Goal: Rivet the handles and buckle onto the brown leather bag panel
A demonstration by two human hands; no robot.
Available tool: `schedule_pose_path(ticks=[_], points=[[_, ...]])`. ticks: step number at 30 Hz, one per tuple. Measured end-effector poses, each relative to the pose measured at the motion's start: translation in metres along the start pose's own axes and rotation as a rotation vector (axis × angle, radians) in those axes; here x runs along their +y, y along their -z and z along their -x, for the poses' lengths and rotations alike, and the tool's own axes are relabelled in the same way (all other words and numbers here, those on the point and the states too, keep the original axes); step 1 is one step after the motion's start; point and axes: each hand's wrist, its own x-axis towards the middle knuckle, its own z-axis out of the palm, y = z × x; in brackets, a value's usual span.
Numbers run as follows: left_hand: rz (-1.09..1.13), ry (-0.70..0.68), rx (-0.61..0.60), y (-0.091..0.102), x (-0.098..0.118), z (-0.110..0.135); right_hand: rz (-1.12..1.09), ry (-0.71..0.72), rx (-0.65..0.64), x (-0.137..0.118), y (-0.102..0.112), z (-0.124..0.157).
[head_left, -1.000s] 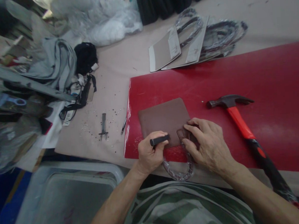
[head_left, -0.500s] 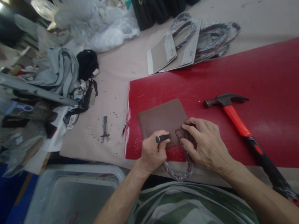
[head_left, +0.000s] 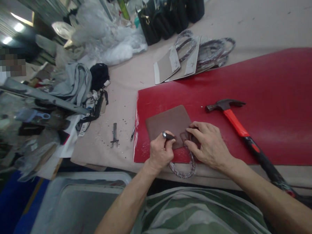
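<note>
Lower centre: left hand (head_left: 160, 152) gripped black tool (head_left: 169, 136), long axis angled rightward toward brown tab (head_left: 183, 138); right hand (head_left: 209, 141), nearer, pinched tab.

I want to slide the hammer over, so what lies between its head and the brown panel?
In the head view, one pale speck sits on the red mat between the brown panel and the hammer's head; otherwise that stretch looks bare.

brown panel (head_left: 168, 120): flat on red sheet (head_left: 269, 90) | black rod (head_left: 168, 135): aslant | handle (head_left: 183, 174) (plastic-wrapped): curved
</note>
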Motion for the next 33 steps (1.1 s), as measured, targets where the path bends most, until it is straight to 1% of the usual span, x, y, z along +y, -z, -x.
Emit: schedule_pose_path(ticks=[3,6,9,11,12,14,16,17,19,20,22,24,26,28,29,31,33], points=[[0.007,0.013,0.002,-0.001,0.000,0.000,-0.083,0.014,0.020,0.003,0.002,0.002],[0.014,0.032,-0.001,-0.002,0.000,-0.001,-0.105,-0.001,0.094,0.011,0.012,0.005],[0.011,0.068,0.008,-0.002,0.001,-0.001,0.012,-0.038,0.200,0.025,0.032,0.011],[0.007,0.087,0.003,-0.003,0.001,-0.001,0.142,-0.098,0.233,0.035,0.048,0.018],[0.007,0.090,0.000,-0.003,0.001,-0.001,0.215,-0.142,0.232,0.039,0.055,0.022],[0.012,0.089,0.001,-0.004,0.000,-0.001,0.345,-0.239,0.185,0.046,0.067,0.029],[0.015,0.087,0.004,-0.004,0.000,-0.001,0.409,-0.332,0.095,0.051,0.074,0.035],[0.017,0.084,0.003,-0.005,-0.001,-0.001,0.403,-0.376,0.048,0.052,0.076,0.036],[0.024,0.073,-0.004,-0.005,-0.001,-0.001,0.313,-0.472,0.001,0.055,0.078,0.036],[0.030,0.069,-0.008,-0.006,-0.001,-0.001,0.199,-0.544,-0.012,0.056,0.079,0.034],[0.047,0.069,-0.011,-0.006,-0.001,-0.002,-0.107,-0.702,-0.049,0.056,0.082,0.028],[0.058,0.086,-0.002,-0.007,0.000,-0.002,-0.449,-0.824,-0.145,0.053,0.086,0.021],[0.064,0.111,0.008,-0.009,0.000,-0.002,-0.750,-0.903,-0.226,0.043,0.092,0.015],[0.068,0.128,0.006,-0.010,0.001,-0.003,-0.953,-0.961,-0.230,0.027,0.099,0.010],[0.070,0.133,0.002,-0.010,0.001,-0.003,-0.985,-0.974,-0.198,0.017,0.103,0.007],[0.076,0.138,0.001,-0.011,0.001,-0.003,-0.874,-0.917,-0.092,-0.006,0.114,0.003],[0.084,0.141,0.003,-0.011,0.001,-0.003,-0.646,-0.751,0.029,-0.028,0.126,-0.002]])
